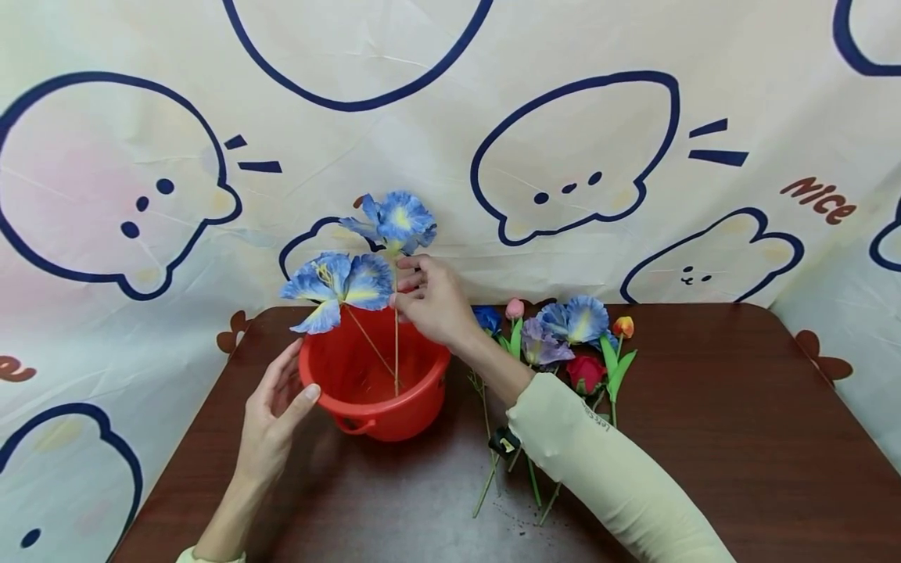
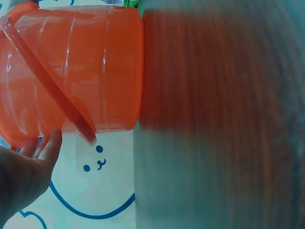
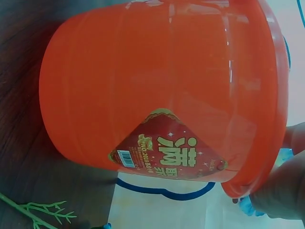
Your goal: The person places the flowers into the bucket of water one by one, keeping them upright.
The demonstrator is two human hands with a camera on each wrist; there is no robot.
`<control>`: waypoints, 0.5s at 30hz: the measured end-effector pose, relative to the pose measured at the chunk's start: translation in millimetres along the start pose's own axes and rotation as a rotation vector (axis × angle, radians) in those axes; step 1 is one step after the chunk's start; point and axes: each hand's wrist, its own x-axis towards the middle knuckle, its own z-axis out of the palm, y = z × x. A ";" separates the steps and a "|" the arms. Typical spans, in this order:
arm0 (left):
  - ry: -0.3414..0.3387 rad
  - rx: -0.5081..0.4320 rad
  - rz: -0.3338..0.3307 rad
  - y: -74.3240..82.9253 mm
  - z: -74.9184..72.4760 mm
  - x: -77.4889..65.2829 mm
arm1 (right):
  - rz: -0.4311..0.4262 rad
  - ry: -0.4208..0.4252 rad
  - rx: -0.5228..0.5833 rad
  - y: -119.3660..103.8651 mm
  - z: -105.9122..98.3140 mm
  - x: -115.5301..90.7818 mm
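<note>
A red plastic bucket [image 1: 415, 414] stands on the table, with its handle hanging down the side in the left wrist view. Two blue artificial flowers lean in it, their stems meeting near the bottom. My right hand [image 1: 432, 301] pinches the stem of the taller blue flower [image 1: 400, 219] just below its bloom, above the bucket's far rim. The lower blue flower [image 1: 338, 285] tilts left over the rim. At the bucket's left side is my left hand [image 1: 271, 414], thumb at the rim and fairly straight fingers [image 2: 50, 150] against the outer wall.
To the right of the bucket lies a bunch of artificial flowers: a red rose [image 1: 586, 373], a purple flower [image 1: 543, 344], a pink tulip [image 1: 515, 309], an orange tulip [image 1: 622, 327] and blue ones. My right sleeve [image 1: 605, 461] passes over their stems. A printed cloth [image 1: 436, 156] hangs behind the table [image 1: 718, 438].
</note>
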 end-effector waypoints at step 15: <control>0.003 0.018 0.004 0.4 -0.4 0.1 | 0.082 0.004 -0.014 0.7 -0.4 9.5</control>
